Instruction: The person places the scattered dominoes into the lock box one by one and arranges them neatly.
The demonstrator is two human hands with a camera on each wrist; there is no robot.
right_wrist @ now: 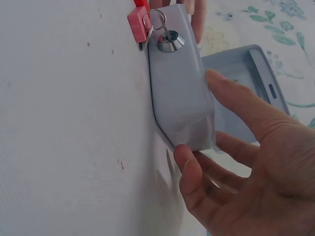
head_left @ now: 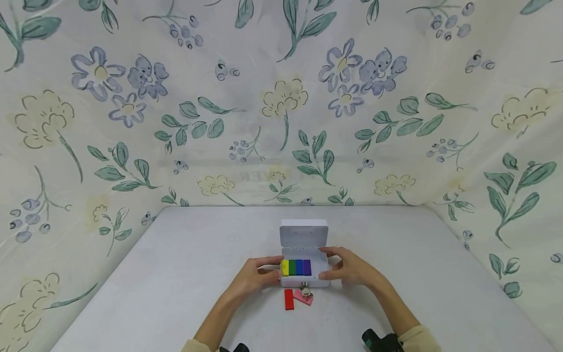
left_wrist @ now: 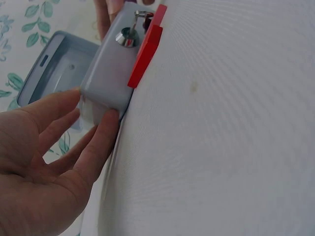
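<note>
A small white lock box (head_left: 290, 283) stands on the table with its lid (head_left: 303, 235) raised at the back. Inside, a yellow block (head_left: 285, 268), a green block (head_left: 292, 268), a blue block (head_left: 300, 267) and a purple block (head_left: 307, 267) line up toward the left. My left hand (head_left: 257, 275) grips the box's left end, while my right hand (head_left: 352, 266) holds the right end between thumb and fingers. A key on a ring sits in the front lock (right_wrist: 171, 42). Before the box lie a red block (head_left: 289, 299) and a pink block (head_left: 303, 297).
The white table (head_left: 193, 274) extends around the box on all sides. Behind it and along both sides hangs a floral cloth (head_left: 246, 122). A dark wrist device (head_left: 380, 341) shows by the right sleeve.
</note>
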